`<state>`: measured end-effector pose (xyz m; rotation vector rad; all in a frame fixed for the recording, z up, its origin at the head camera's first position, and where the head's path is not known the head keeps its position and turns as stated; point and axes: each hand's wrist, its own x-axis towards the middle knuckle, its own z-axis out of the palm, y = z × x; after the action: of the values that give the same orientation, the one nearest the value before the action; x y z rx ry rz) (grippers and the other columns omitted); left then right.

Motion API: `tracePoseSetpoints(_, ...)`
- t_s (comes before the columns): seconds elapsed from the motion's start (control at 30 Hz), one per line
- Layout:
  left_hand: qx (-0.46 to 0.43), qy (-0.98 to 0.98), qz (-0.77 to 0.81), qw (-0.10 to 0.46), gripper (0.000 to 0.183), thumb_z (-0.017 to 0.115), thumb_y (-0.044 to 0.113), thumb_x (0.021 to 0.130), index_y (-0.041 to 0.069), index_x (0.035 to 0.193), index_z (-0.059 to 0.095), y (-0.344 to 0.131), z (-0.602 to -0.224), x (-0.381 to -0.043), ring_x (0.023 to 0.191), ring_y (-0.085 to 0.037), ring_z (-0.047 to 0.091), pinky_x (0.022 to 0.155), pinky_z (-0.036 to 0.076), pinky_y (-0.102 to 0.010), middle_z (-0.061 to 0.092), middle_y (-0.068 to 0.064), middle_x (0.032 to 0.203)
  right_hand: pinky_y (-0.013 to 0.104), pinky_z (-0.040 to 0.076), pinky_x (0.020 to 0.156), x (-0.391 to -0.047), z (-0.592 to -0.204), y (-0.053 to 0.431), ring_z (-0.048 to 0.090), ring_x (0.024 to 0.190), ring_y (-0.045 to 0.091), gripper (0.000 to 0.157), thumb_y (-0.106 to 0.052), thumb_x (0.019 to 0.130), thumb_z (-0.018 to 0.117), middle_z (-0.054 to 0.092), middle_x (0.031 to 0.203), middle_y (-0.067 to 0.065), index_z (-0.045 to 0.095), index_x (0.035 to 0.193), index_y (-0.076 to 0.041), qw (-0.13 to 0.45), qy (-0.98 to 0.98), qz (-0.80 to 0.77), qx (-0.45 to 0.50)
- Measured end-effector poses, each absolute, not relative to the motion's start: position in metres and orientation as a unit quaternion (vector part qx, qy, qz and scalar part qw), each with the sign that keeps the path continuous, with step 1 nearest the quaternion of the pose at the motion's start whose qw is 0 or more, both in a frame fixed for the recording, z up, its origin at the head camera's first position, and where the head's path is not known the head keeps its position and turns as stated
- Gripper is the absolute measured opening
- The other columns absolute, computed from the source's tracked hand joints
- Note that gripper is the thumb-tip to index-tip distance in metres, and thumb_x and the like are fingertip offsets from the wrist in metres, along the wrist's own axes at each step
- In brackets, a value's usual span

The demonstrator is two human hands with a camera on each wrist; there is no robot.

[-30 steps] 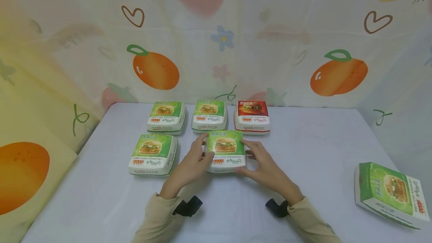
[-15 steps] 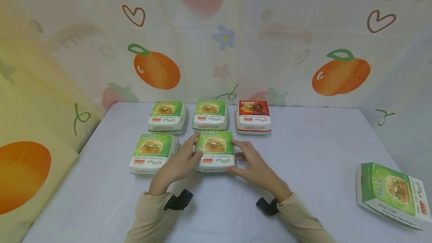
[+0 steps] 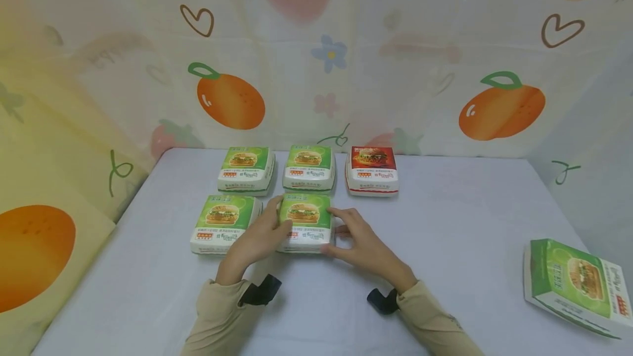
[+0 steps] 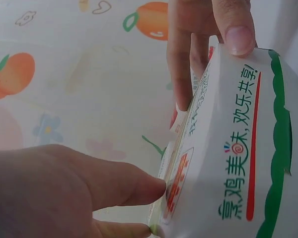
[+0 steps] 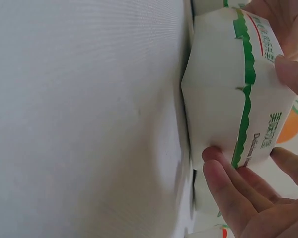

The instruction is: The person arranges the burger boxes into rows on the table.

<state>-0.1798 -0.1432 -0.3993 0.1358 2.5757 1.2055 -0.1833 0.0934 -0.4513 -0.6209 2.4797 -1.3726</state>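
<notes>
Both hands hold a green-and-white burger box (image 3: 307, 214) at the front middle of the table. My left hand (image 3: 257, 238) has its thumb on the top's left edge and its fingers along the left side, partly hidden. My right hand (image 3: 363, 243) grips the opposite side, thumb at the near corner. In the right wrist view the box (image 5: 216, 89) sits low against the white cloth, with fingertips on its side wall. Immediately left is another green burger box (image 3: 222, 221), partly covered by my left hand. In the left wrist view, red and green print marks the box's front (image 4: 233, 148).
Behind stand a green burger box (image 3: 245, 172), a second green burger box (image 3: 309, 169) and a red burger box (image 3: 372, 172) in a row. Another green burger box (image 3: 576, 287) lies turned at the far right. A patterned curtain (image 3: 356, 87) closes off the back.
Both hands have slid the held green burger box left along the table, from nearer the red box's column toward the left front box. The other boxes stay put.
</notes>
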Motion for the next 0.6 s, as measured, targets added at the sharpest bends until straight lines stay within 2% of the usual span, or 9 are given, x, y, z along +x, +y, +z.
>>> tracePoseSetpoints(0.2, 0.027, 0.899, 0.412, 0.144, 0.069, 0.049, 0.018, 0.099, -0.006, 0.154, 0.016, -0.1436, -0.3982, -0.1798, 0.115, -0.03, 0.054, 0.102, 0.046, -0.05, 0.056, -0.026, 0.132, 0.039, 0.052, 0.102, -0.1824, -0.4518, 0.0926, 0.06, 0.118, 0.025, 0.076, -0.035, 0.086, 0.077, 0.049, 0.132, 0.01, 0.04, 0.15, -0.017, 0.122, 0.84, -0.479, -0.226)
tracePoseSetpoints(0.6, 0.014, 0.905, 0.402, 0.141, 0.068, 0.051, 0.018, 0.099, -0.008, 0.152, 0.018, -0.1421, -0.3983, -0.1787, 0.11, -0.029, 0.056, 0.097, 0.048, -0.046, 0.054, -0.025, 0.129, 0.038, 0.052, 0.102, -0.1819, -0.453, 0.0939, 0.06, 0.119, 0.025, 0.076, -0.035, 0.086, 0.078, 0.049, 0.132, 0.007, 0.04, 0.149, -0.019, 0.119, 0.837, -0.479, -0.238)
